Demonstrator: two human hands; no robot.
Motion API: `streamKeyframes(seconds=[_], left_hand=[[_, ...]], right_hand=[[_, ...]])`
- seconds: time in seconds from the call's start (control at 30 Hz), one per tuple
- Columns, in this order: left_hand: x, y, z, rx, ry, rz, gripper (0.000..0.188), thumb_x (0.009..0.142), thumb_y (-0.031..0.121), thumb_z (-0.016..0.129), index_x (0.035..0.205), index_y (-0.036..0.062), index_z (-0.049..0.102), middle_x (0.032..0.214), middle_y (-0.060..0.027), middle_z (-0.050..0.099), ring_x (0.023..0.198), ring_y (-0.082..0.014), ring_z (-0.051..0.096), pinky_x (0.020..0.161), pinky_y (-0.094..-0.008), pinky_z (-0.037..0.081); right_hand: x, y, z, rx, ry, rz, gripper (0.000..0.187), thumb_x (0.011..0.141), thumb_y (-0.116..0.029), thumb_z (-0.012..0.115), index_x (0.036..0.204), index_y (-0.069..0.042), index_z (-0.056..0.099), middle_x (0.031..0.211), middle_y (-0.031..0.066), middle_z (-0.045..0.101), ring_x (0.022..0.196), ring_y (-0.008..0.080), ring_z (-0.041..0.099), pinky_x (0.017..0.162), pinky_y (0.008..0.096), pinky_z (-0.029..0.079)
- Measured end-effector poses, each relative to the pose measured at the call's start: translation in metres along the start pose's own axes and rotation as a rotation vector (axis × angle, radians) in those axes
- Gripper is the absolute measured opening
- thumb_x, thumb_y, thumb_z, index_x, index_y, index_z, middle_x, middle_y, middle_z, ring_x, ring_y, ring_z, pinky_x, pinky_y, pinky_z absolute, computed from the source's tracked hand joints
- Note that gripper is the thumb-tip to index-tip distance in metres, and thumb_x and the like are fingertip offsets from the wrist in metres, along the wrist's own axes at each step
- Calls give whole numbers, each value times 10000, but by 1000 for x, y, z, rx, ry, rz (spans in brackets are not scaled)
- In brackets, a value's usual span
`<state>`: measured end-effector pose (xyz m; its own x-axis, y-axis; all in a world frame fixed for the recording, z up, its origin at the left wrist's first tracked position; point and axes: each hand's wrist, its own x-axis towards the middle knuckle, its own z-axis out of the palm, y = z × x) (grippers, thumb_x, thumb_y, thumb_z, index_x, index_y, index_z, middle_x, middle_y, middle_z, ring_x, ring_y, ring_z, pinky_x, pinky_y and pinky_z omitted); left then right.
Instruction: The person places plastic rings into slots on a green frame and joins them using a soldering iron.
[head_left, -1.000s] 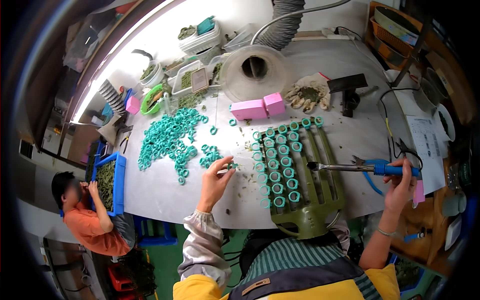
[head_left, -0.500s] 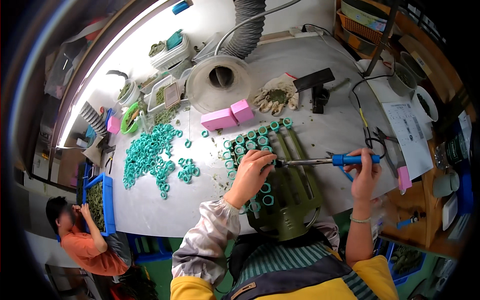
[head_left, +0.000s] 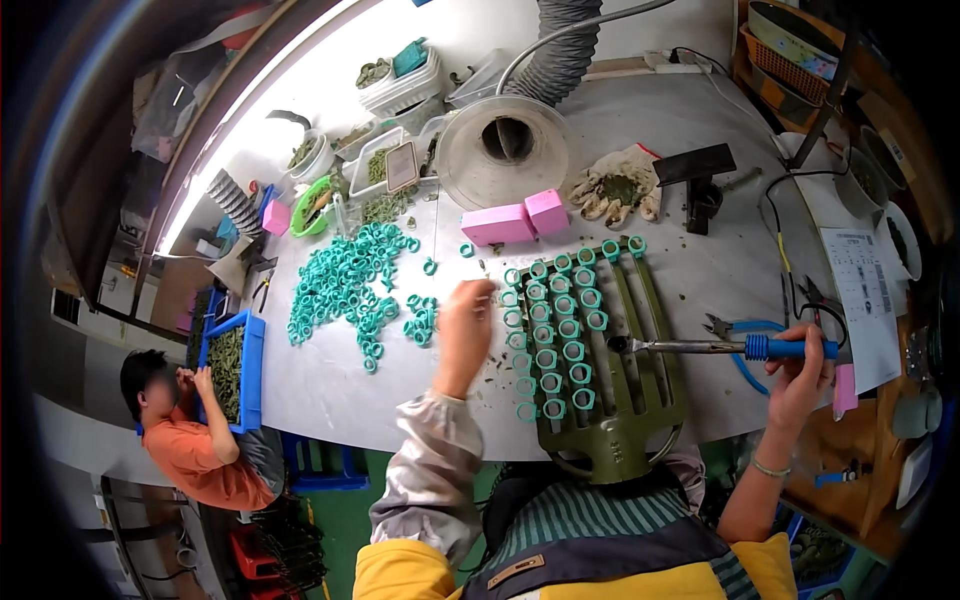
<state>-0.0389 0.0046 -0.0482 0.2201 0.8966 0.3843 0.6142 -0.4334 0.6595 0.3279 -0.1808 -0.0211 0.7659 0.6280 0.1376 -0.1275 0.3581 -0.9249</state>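
Observation:
My right hand [head_left: 800, 382] is closed round the blue handle of a soldering iron [head_left: 690, 347], its metal shaft pointing left. The dark tip is over the bars of an olive-green slotted rack [head_left: 622, 455]. On the rack's left side, teal rings [head_left: 545, 335] sit in columns along the bars, with two more at the far ends of the bars on the right. Left of the rack, my left hand [head_left: 466, 325] is over the table, its fingers smeared by motion. Loose teal rings [head_left: 345, 285] lie heaped further left, with a small cluster [head_left: 421, 320] nearest this hand.
Beyond the rack lie pink blocks [head_left: 500, 225], a clear funnel hood [head_left: 505, 150], a stained glove [head_left: 615, 187] and a black stand [head_left: 700, 180]. Blue-handled pliers [head_left: 745, 350] rest near the iron. At left, a person in orange [head_left: 205, 460] sits by a blue crate [head_left: 255, 375].
My left hand has left the rack and moved left toward the loose rings. The iron stays in my right hand, its tip now apart from my left hand. The whole view has shifted.

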Motion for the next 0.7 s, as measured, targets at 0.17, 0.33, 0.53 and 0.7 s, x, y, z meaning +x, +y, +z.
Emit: streamKeyframes(seconds=[0.17, 0.33, 0.53, 0.7], left_hand=[[-29, -72, -44, 575, 43, 80, 115, 847, 87, 663, 947, 37, 635, 857, -140, 610, 766, -341, 605, 690, -439, 481], [-38, -81, -46, 484, 36, 37, 194, 867, 41, 635, 1060, 38, 656, 910, -143, 628, 799, -309, 632, 718, -404, 499], [-45, -88, -54, -483, -45, -493, 311, 932, 83, 617, 1242, 58, 634, 984, -60, 646, 916, -147, 640, 771, -285, 517], [-42, -12, -54, -294, -150, -343, 273, 886, 18, 665, 1158, 24, 681, 1076, -38, 660, 875, -81, 618, 725, -197, 477]], right_hand=[[-3, -1, 6, -8, -11, 7, 308, 960, -269, 579, 790, -17, 632, 730, 82, 640, 460, 125, 540, 452, 218, 444], [-3, -2, 5, -26, -19, -20, 315, 962, -279, 580, 795, -18, 634, 719, 76, 639, 461, 120, 539, 456, 210, 443], [-5, -5, 1, -27, 13, -28, 312, 960, -282, 589, 807, -14, 637, 731, 76, 643, 473, 116, 544, 458, 203, 443], [-7, -12, 1, -48, 27, -34, 302, 950, -278, 608, 811, -11, 637, 737, 78, 643, 485, 119, 557, 455, 210, 453]])
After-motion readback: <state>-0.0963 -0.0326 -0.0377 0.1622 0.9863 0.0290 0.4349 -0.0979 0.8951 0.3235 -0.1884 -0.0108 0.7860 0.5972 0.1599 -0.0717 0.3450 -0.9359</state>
